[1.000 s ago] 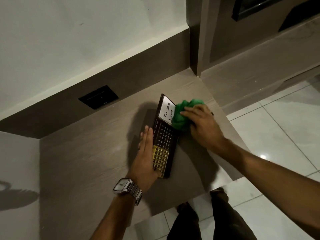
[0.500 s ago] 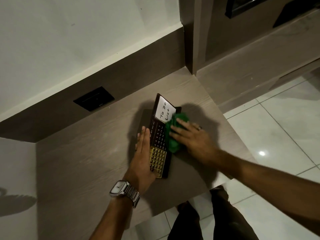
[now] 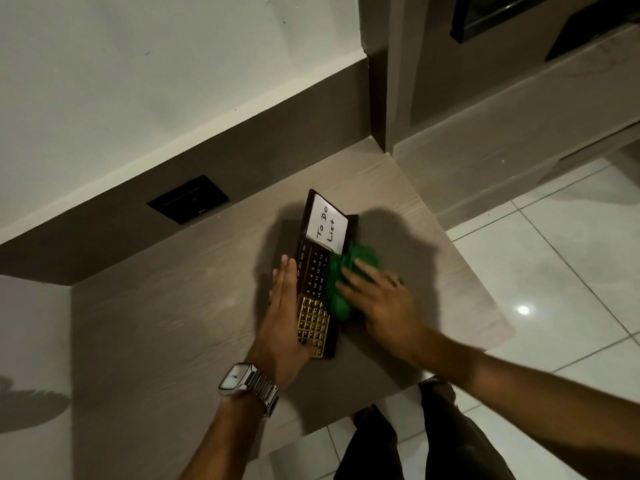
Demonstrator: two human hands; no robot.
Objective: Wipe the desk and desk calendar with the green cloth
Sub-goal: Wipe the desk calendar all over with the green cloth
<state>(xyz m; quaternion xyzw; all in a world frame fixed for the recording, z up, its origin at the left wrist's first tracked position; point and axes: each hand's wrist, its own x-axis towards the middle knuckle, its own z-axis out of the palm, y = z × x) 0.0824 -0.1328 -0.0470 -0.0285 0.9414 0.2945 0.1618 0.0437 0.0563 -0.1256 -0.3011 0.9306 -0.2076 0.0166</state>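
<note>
A dark desk calendar [image 3: 313, 271] stands tilted on the wood-grain desk [image 3: 166, 323], with a white "To Do List" card at its far end and a gold grid at its near end. My left hand [image 3: 284, 317] lies flat against the calendar's left side, fingers straight, a metal watch on the wrist. My right hand [image 3: 377, 303] presses the bunched green cloth [image 3: 341, 282] onto the calendar's right face, near its middle. Part of the cloth is hidden under my fingers.
A black wall socket plate [image 3: 188, 199] sits in the brown backsplash behind the desk. The desk's right edge [image 3: 485, 289] drops to a white tiled floor. A brown cabinet column [image 3: 381, 81] rises at the desk's far right corner. My legs stand below the front edge.
My right hand has slid the green cloth from beside the "To Do List" card towards me along the calendar's face. The left hand has stayed flat on the calendar's left side.
</note>
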